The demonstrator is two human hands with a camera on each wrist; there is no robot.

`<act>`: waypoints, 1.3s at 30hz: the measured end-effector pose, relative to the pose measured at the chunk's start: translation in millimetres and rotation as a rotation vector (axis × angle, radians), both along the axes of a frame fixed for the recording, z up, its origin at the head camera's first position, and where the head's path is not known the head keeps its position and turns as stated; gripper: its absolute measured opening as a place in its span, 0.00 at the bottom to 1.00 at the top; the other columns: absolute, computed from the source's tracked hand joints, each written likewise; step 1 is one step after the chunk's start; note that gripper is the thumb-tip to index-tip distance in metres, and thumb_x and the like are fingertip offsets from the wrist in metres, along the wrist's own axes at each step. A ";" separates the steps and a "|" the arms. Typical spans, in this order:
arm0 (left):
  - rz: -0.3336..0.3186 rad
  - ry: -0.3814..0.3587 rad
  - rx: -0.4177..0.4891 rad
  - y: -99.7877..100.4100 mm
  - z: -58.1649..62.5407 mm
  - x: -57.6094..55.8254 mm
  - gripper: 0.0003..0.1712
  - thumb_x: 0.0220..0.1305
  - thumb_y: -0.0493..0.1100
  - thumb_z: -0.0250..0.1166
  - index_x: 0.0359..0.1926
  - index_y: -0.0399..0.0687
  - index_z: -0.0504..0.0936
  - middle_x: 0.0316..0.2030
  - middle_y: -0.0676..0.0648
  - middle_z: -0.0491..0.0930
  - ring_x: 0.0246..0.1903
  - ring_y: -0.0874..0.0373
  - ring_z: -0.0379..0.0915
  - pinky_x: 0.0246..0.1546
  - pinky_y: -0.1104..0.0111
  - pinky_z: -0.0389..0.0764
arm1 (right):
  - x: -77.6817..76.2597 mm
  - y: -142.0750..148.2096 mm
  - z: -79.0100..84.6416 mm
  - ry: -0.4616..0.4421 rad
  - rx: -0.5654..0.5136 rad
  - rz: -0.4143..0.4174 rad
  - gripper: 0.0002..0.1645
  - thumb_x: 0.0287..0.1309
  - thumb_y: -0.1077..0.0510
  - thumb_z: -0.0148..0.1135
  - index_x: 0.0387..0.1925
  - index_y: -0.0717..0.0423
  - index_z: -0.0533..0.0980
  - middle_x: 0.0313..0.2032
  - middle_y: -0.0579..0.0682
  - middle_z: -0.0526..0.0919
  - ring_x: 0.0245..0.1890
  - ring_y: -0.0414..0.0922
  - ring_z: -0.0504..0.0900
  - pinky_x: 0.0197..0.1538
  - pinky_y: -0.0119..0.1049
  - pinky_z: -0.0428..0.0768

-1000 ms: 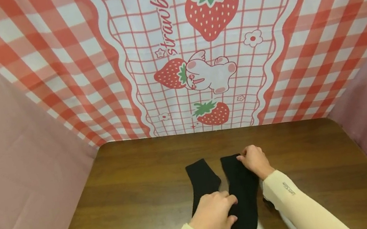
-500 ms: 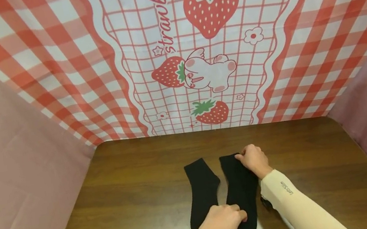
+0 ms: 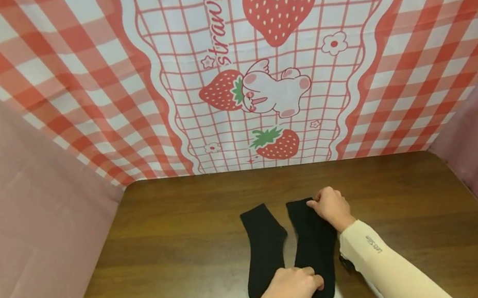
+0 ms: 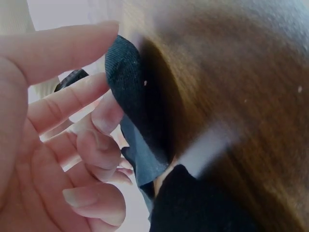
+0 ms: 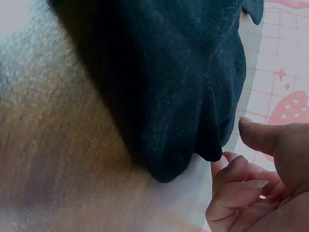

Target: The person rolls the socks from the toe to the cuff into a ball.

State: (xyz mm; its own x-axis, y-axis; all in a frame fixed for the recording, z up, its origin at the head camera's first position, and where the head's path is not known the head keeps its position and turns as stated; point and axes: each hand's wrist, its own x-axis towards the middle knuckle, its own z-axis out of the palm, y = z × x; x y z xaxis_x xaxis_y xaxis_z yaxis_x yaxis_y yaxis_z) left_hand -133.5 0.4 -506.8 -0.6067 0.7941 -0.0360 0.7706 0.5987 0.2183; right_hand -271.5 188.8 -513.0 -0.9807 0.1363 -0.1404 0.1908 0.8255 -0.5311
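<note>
Two black socks lie side by side on the wooden table, cuffs toward the back. At the toe end of the right-hand sock, my left hand pinches the edge; the left wrist view has the sock's toe edge raised off the wood against thumb and fingers. My right hand holds the same sock by the right corner of its cuff. Folds show in the dark fabric beside the right fingertips. The left-hand sock lies flat, its toe partly covered by my left hand.
The brown wooden table ends at a strawberry-print curtain behind. Pink cloth hangs on the left and on the right. A pale glare shows on the table near the front.
My left hand has moved right and toward the front, onto the right-hand sock's toe, uncovering more of the left-hand sock. My right hand has stayed at the cuff.
</note>
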 end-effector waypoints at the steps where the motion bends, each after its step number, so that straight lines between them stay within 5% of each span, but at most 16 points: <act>1: 0.000 0.004 0.001 0.0 -0.4 0.0 0.15 0.49 0.53 0.77 0.40 0.65 0.85 0.33 0.64 0.77 0.27 0.70 0.73 0.22 0.73 0.73 | 0.0 0.0 -0.2 0.001 0.001 0.000 0.16 0.62 0.51 0.67 0.42 0.61 0.85 0.43 0.62 0.84 0.36 0.56 0.82 0.39 0.54 0.78; 6: -0.002 0.008 0.002 -0.1 -1.9 0.0 0.15 0.49 0.51 0.77 0.39 0.65 0.85 0.34 0.64 0.77 0.27 0.70 0.73 0.23 0.73 0.73 | -0.5 -0.2 -1.2 0.006 0.002 0.000 0.14 0.61 0.51 0.68 0.29 0.58 0.82 0.31 0.56 0.82 0.28 0.51 0.78 0.31 0.47 0.75; 9: 0.002 -0.002 0.002 -0.3 -2.9 -0.2 0.14 0.50 0.52 0.77 0.39 0.65 0.86 0.34 0.63 0.77 0.26 0.70 0.73 0.23 0.73 0.73 | -1.3 -0.3 -2.0 -0.001 -0.009 -0.001 0.23 0.62 0.51 0.68 0.16 0.53 0.69 0.19 0.48 0.67 0.20 0.46 0.68 0.25 0.41 0.66; 13: 0.010 -0.004 0.002 -0.2 -4.1 -0.5 0.13 0.51 0.51 0.77 0.39 0.65 0.86 0.33 0.63 0.76 0.25 0.70 0.72 0.22 0.74 0.72 | -2.0 -0.8 -2.3 0.000 -0.017 -0.007 0.30 0.62 0.51 0.68 0.12 0.49 0.60 0.16 0.45 0.56 0.18 0.45 0.61 0.24 0.39 0.60; 20: 0.015 0.017 -0.002 0.0 -4.8 1.0 0.10 0.50 0.47 0.76 0.35 0.65 0.87 0.30 0.64 0.74 0.22 0.70 0.70 0.20 0.74 0.71 | -1.4 0.2 -5.7 0.000 -0.015 -0.037 0.20 0.60 0.52 0.69 0.16 0.52 0.74 0.24 0.50 0.74 0.25 0.49 0.72 0.28 0.43 0.68; 28: 0.031 0.009 0.012 -0.5 -6.3 1.5 0.09 0.50 0.44 0.75 0.33 0.65 0.87 0.29 0.64 0.75 0.23 0.71 0.71 0.20 0.74 0.71 | -1.3 1.2 -8.7 0.014 -0.015 -0.047 0.11 0.58 0.54 0.70 0.28 0.57 0.84 0.34 0.56 0.84 0.32 0.53 0.80 0.33 0.50 0.76; 39: 0.046 0.059 0.030 -2.3 -9.5 3.7 0.06 0.51 0.47 0.75 0.30 0.65 0.86 0.27 0.64 0.74 0.21 0.72 0.69 0.19 0.75 0.69 | -1.3 -0.3 -11.7 0.066 -0.020 -0.057 0.10 0.57 0.55 0.70 0.29 0.58 0.81 0.33 0.57 0.83 0.33 0.56 0.81 0.36 0.54 0.76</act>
State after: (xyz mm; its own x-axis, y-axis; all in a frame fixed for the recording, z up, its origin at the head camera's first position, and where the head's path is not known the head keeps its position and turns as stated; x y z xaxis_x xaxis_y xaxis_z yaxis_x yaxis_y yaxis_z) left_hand -129.8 -1.8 -516.3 -0.6429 0.7656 0.0245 0.7546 0.6275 0.1918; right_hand -272.9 188.4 -524.7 -0.9786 0.1900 -0.0793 0.2014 0.8037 -0.5599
